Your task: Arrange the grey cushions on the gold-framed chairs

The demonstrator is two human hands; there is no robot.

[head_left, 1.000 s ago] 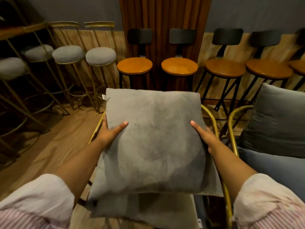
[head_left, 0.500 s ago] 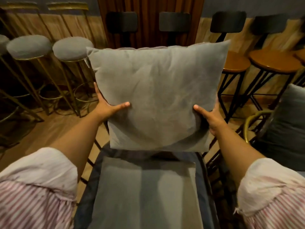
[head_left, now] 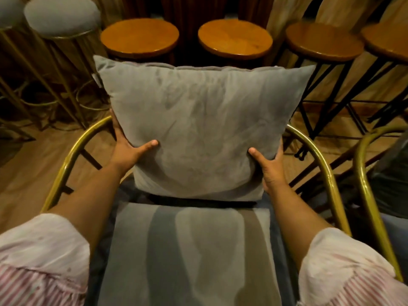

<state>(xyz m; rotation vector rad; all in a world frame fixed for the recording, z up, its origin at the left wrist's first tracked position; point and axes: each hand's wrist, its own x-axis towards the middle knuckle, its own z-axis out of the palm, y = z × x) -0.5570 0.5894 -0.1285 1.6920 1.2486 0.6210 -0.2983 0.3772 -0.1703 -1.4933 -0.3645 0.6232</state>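
A square grey cushion [head_left: 203,127] stands upright at the back of a gold-framed chair [head_left: 318,160], its lower edge just above the seat. My left hand [head_left: 130,149] grips its lower left side, thumb across the front. My right hand [head_left: 269,166] grips its lower right side the same way. A second grey cushion [head_left: 189,250] lies flat on the chair seat below it. The chair's backrest is hidden behind the upright cushion.
Wooden round-seat stools on black legs [head_left: 235,38] line the wall behind the chair. Grey padded stools with gold legs [head_left: 61,16] stand at the back left. Another gold-framed chair [head_left: 366,184] with a dark cushion sits close on the right. The floor is wood.
The cushion went from lying flat in my hands to upright, then came down and back against the chair's rear. My view tilted down toward the seat.
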